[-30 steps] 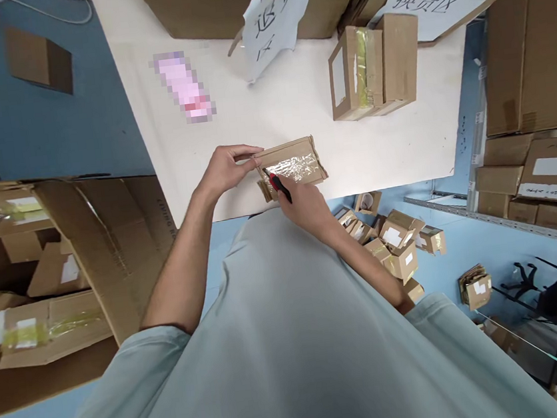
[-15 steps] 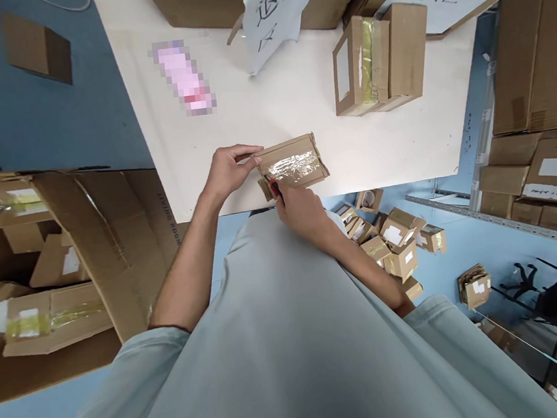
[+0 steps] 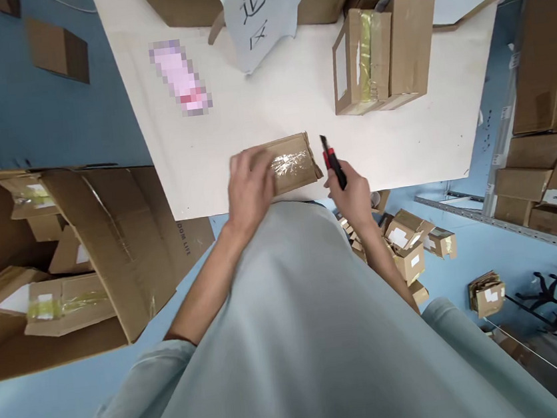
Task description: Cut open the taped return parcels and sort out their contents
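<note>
A small flat cardboard parcel with shiny clear tape across its top lies at the near edge of the white table. My left hand is laid over the parcel's left end, fingers curled onto it and holding it down. My right hand is off to the parcel's right, closed round a red and black utility knife that points up and away, clear of the parcel.
Two taped boxes stand at the table's back right, with paper signs and big cartons behind. A blurred pink item lies back left. An open carton of parcels stands on the left; small boxes litter the blue floor on the right.
My right hand has drawn the knife off the parcel's left end and swung it out to the right. My left hand has slid from pinching the left edge to covering the parcel's top.
</note>
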Tool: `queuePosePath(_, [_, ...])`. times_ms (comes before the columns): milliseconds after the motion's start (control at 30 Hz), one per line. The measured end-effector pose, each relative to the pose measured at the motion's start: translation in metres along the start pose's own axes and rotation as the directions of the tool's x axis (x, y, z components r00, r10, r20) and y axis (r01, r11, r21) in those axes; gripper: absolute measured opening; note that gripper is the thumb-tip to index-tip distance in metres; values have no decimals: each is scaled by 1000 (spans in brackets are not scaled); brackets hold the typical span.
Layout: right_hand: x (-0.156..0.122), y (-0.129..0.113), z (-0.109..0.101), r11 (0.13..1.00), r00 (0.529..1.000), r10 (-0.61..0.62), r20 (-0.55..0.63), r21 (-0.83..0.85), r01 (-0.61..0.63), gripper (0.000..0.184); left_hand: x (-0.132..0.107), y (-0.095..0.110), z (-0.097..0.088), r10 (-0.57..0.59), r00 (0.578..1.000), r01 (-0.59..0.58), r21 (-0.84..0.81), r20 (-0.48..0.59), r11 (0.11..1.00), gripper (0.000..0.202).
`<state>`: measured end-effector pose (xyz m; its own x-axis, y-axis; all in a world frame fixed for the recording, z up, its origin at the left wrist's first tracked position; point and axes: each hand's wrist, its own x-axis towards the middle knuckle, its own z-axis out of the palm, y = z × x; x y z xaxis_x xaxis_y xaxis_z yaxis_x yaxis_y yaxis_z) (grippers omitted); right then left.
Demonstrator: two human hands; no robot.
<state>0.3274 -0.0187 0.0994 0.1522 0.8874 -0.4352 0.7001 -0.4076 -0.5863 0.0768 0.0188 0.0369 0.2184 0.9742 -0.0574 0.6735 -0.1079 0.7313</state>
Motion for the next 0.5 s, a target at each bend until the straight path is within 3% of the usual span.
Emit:
queuePosePath(100, [27, 42, -5, 998, 998, 40, -51, 42, -37, 48, -11, 17, 17, 32, 994, -37, 44, 106, 998, 42])
queuePosePath(233, [59, 78, 5, 987, 997, 70, 30, 144, -74, 42, -21, 7, 13, -23, 997, 17, 75, 68, 997, 39])
queuePosePath(400, [96, 97, 47, 922, 962, 132, 239, 327, -208, 28, -36, -9, -9, -138, 990, 137, 53, 12, 989, 41])
queuePosePath(500, [110, 96, 76, 890, 934, 157, 320, 364, -275, 32, -45, -14, -20, -220, 975, 221, 67, -25, 973, 45])
